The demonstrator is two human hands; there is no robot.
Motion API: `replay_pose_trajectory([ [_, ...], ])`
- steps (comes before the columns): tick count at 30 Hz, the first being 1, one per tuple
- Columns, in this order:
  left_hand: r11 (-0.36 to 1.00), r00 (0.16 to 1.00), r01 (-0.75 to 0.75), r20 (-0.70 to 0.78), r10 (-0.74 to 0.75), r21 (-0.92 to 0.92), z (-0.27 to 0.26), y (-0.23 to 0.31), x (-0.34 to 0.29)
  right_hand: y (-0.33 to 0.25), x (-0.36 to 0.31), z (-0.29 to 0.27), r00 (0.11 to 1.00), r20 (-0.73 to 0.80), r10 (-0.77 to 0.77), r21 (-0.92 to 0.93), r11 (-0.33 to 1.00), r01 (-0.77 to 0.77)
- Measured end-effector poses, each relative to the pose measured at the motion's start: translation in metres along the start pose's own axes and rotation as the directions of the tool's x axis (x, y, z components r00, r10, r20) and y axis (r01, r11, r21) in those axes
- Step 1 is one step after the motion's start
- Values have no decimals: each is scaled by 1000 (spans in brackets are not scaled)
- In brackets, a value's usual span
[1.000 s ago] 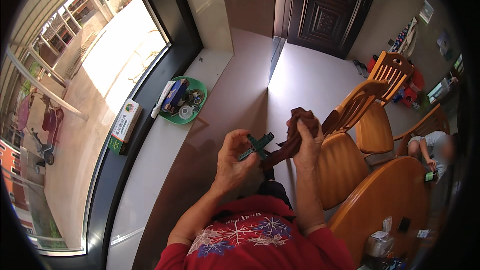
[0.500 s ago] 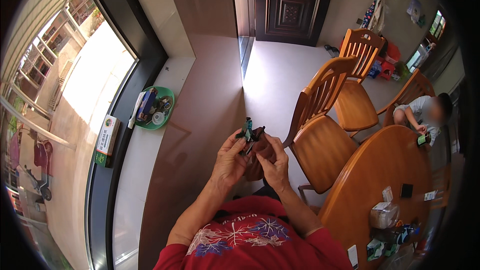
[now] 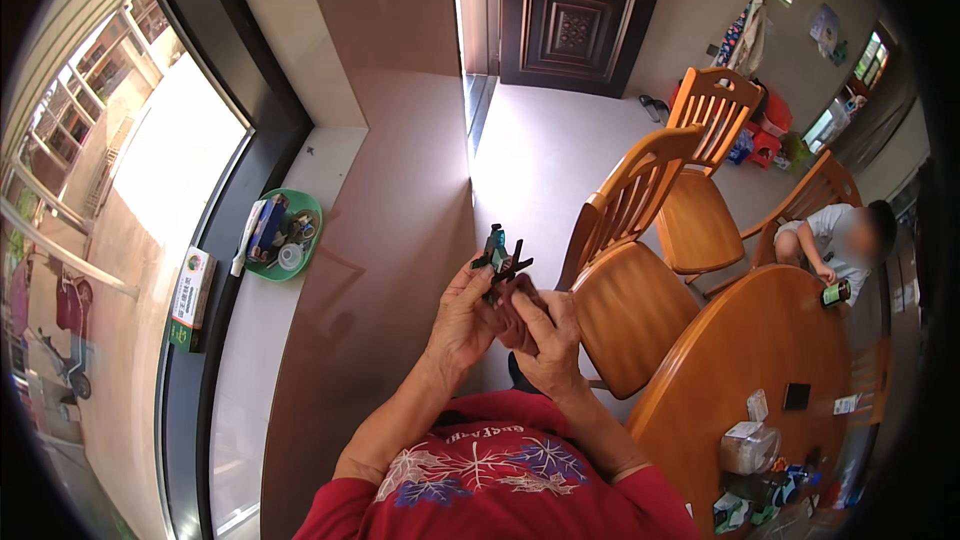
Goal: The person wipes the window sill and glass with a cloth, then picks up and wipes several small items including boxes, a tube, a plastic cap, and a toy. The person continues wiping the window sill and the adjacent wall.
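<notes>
In front of my chest, my left hand (image 3: 460, 317) is closed on a small dark green and black object (image 3: 497, 252) with thin black blade-like arms sticking out at the top; its exact kind does not show. My right hand (image 3: 550, 342) grips a reddish-brown cloth (image 3: 512, 316), bunched against the lower part of that object. The fingers of both hands nearly meet at the cloth. The object's lower part is hidden by fingers and cloth.
On the window ledge to the left are a green tray (image 3: 309, 252) of small items and a white-and-green box (image 3: 190, 298). Wooden chairs (image 3: 640, 315) and a round wooden table (image 3: 690, 380) stand right, with a clear plastic container (image 3: 750, 450). A seated person (image 3: 840, 235) holds a dark jar (image 3: 836, 292).
My right hand has brought the cloth up and bunched it against the object; its black arms now stand out more. The view has shifted slightly.
</notes>
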State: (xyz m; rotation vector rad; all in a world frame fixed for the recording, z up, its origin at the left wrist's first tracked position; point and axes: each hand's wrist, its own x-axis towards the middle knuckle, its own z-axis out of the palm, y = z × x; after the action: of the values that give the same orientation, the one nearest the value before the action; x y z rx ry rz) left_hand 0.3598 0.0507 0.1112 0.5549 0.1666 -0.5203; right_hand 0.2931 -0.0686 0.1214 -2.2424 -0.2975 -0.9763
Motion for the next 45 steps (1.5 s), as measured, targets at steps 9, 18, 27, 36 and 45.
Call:
replay_pose_trajectory([
  [9, 883, 939, -344, 128, 319, 320, -15, 18, -12, -7, 47, -3, 990, 118, 71, 55, 995, -78],
  [18, 390, 719, -584, 231, 655, 711, -38, 43, -33, -8, 55, -13, 944, 298, 143, 536, 793, -289],
  [27, 179, 723, -543, 348, 597, 821, -60, 45, -59, -32, 52, 25, 834, 524, -175, 157, 982, 107],
  [36, -89, 597, -567, 483, 641, 819, -74, 53, -74, -70, 51, 35, 721, 653, -231, 202, 971, 128],
  [45, -161, 506, -529, 461, 729, 834, -78, 58, -79, -54, 34, 42, 822, 564, -81, 458, 859, -230],
])
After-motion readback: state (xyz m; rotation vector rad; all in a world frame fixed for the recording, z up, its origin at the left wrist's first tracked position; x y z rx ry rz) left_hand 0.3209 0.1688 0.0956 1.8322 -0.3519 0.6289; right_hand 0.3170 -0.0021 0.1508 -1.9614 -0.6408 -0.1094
